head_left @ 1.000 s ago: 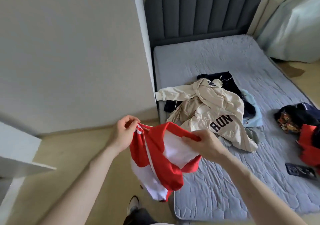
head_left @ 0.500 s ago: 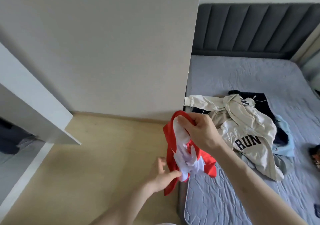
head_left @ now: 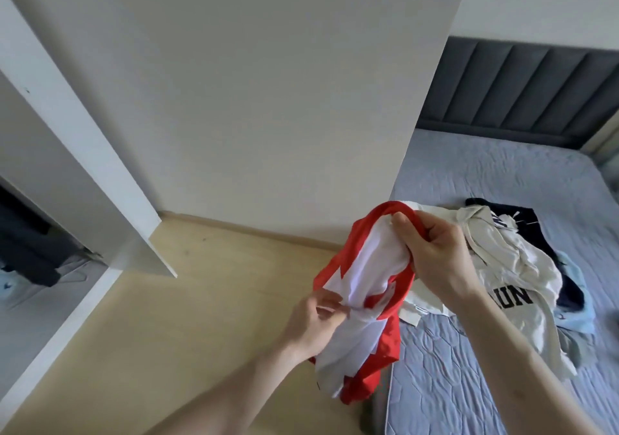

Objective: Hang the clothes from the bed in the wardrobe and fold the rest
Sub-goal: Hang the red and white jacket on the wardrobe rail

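Note:
A red and white garment (head_left: 365, 280) hangs bunched between my hands, above the floor beside the bed. My right hand (head_left: 432, 254) grips its red upper edge. Lower down, my left hand (head_left: 315, 317) pinches the white fabric. On the grey-blue bed (head_left: 469, 173) lies a pile of clothes: a cream sweatshirt (head_left: 522, 287) with dark letters on top, a dark navy garment (head_left: 536, 230) and a light blue one (head_left: 576, 314) under it. At the far left the wardrobe (head_left: 67, 153) stands open, with dark clothes (head_left: 23, 243) hanging inside.
A white panel (head_left: 268, 99) rises between the wardrobe and the bed. A dark grey padded headboard (head_left: 522, 89) closes the bed's far end. Light wooden floor (head_left: 167, 317) lies below my arms.
My view has turned left, so the wardrobe opening shows more. My left hand has gone from the garment's top edge to its lower white part, while my right hand has lifted the upper edge.

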A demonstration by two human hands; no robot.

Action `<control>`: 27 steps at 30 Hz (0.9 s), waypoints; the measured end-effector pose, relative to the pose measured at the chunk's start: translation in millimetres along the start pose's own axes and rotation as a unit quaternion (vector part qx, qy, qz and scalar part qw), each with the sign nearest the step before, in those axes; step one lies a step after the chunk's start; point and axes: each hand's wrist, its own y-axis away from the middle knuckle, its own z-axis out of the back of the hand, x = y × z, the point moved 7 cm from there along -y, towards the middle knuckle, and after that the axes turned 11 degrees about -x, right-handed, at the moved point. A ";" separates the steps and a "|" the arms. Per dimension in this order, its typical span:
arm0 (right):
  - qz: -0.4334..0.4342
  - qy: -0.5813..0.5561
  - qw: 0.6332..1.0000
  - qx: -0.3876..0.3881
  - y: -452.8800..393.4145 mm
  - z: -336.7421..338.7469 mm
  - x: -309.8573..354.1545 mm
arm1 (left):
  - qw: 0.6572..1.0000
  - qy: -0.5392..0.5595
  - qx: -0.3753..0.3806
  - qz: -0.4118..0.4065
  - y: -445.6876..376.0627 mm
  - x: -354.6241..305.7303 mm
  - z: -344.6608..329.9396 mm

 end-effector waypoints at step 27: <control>0.074 -0.149 0.935 0.314 -6.6 -176.0 109.1 | 0.978 -0.044 -0.094 0.178 29.3 61.6 175.0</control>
